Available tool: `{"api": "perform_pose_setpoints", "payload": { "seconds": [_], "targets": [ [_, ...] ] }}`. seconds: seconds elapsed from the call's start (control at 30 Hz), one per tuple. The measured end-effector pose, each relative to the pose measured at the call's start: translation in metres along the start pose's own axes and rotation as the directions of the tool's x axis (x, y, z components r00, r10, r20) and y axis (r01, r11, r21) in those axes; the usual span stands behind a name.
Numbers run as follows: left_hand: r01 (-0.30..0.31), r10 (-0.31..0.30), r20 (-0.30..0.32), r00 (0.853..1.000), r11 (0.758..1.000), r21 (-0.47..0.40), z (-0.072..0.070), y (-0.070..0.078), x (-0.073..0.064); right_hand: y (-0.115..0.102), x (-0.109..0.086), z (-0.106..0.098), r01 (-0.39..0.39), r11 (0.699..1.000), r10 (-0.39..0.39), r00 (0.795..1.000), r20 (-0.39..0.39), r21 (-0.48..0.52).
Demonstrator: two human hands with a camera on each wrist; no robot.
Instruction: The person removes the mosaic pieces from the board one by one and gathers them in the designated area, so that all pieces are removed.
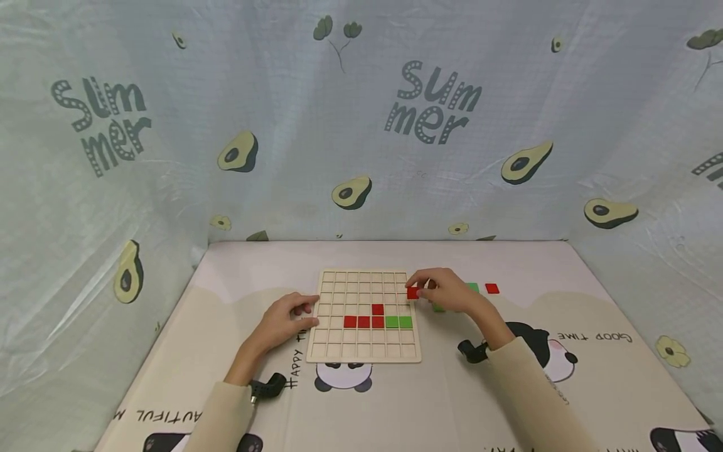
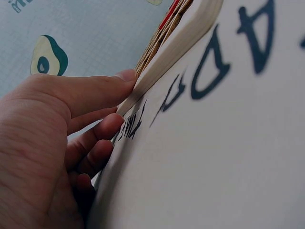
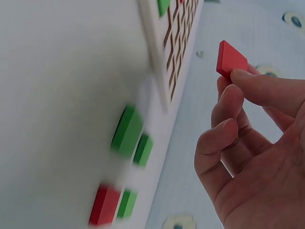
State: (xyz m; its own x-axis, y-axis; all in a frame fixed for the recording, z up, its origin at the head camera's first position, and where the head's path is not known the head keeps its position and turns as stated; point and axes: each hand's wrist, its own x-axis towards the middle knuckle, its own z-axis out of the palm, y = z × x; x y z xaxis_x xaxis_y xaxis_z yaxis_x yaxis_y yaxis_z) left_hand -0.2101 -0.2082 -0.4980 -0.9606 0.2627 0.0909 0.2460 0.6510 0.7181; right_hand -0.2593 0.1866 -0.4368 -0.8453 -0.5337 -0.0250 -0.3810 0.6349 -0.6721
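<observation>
A pale wooden grid board (image 1: pixel 336 351) lies flat, with several red tiles (image 1: pixel 364 322) and two green tiles (image 1: pixel 398 322) in its cells. Three of the red ones form a row with the green pair at its right end; another red tile (image 1: pixel 378 309) sits one cell above. My left hand (image 1: pixel 282 321) touches the board's left edge with thumb and forefinger spread apart. Over the right edge, my right hand (image 1: pixel 443 290) pinches a red square tile (image 3: pixel 232 60) between thumb and fingertips. The right wrist view has that tile raised and tilted.
Right of the board lie loose green tiles (image 3: pixel 127 131) and a loose red tile (image 1: pixel 492 289), partly behind my right hand in the head view. A printed cloth (image 1: pixel 373 414) covers the table. Behind it hangs a sheet (image 1: pixel 282 207) with avocado prints.
</observation>
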Motion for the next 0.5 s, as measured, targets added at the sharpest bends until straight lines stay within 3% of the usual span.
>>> {"api": "perform_pose_setpoints", "payload": {
  "seconds": [0.5],
  "targets": [
    [-0.022, 0.022, -0.002, 1.0, 1.0, -0.02, 0.001, -0.001, 0.001, 0.053, -0.051, -0.038, -0.112, 0.994, 0.112, 0.991, -0.074, 0.004]
  ]
}}
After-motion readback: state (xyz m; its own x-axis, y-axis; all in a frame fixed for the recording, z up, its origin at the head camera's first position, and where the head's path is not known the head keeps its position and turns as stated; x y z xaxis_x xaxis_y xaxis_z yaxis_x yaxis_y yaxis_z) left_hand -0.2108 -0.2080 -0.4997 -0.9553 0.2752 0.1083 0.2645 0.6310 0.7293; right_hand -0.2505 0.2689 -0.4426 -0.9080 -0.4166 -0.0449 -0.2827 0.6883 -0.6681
